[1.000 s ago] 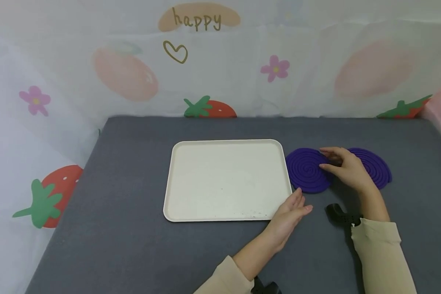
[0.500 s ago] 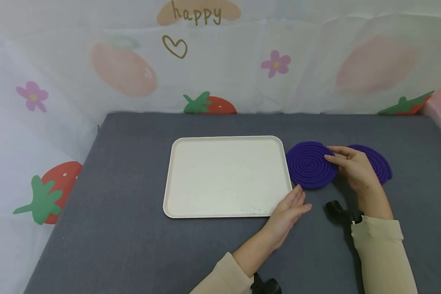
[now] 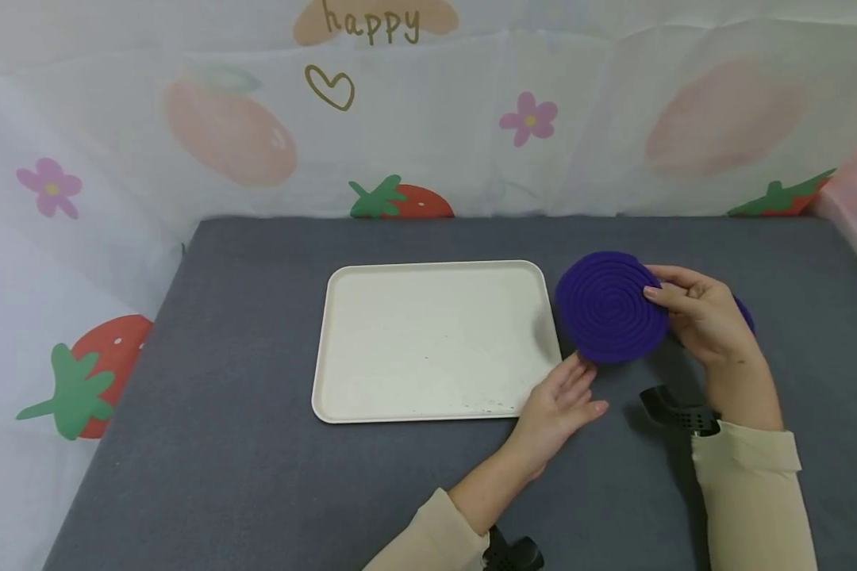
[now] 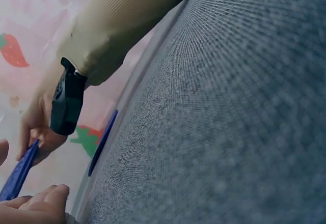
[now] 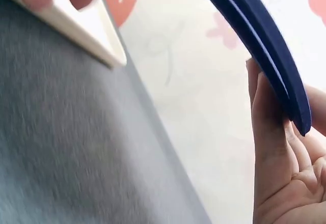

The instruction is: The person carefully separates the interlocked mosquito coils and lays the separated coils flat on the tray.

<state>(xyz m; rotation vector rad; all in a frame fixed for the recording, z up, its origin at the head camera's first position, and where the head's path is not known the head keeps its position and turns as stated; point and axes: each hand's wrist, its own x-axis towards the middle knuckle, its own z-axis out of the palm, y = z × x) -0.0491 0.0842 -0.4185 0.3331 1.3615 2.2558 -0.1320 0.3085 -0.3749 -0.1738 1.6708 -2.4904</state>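
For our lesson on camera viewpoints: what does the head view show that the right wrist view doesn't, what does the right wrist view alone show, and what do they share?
Only head: the second purple disc, mostly hidden behind the right hand; both sleeves; the word "happy"; the held purple disc with its full spiral face.

Only right wrist: that disc edge-on, and the right palm.

Both: the held disc, right hand, white tray, left hand (fingertips only at the wrist), grey cloth, printed backdrop.

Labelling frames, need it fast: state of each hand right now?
Left hand: open; whether it touches the purple coiled disc can't be told.
Right hand: closed, holding that disc by its edge.
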